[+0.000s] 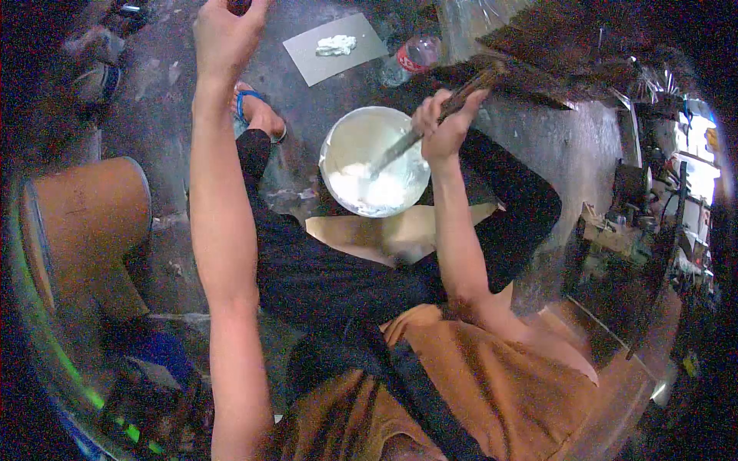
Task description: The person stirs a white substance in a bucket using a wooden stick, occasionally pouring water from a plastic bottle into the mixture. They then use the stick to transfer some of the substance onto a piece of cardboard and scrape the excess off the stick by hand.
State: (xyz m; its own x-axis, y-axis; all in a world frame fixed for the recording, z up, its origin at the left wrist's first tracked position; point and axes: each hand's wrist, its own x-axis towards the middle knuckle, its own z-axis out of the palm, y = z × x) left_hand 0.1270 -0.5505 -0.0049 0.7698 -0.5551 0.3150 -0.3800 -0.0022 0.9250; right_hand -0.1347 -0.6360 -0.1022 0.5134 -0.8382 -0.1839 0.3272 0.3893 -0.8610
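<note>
A round white bucket (332,142) stands between my legs with thick white paste (377,190) inside. My right hand (448,129) is closed round a wooden stick (400,147), whose lower end dips into the paste at a slant. The stick's upper end sticks out above my fist to the right. Far out at the top left, my left hand (224,42) is curled about something dark, mostly cut off by the frame's edge. A grey sheet (307,55) lies on the floor beyond the bucket, bearing a lump of white paste (336,45).
A plastic bottle (420,52) with a red label is beside the sheet. On the left a brown drum (92,200) lies on its side. Dark fibrous material (538,50) is heaped at the upper right, and a cluttered wooden bench (615,234) stands on the right.
</note>
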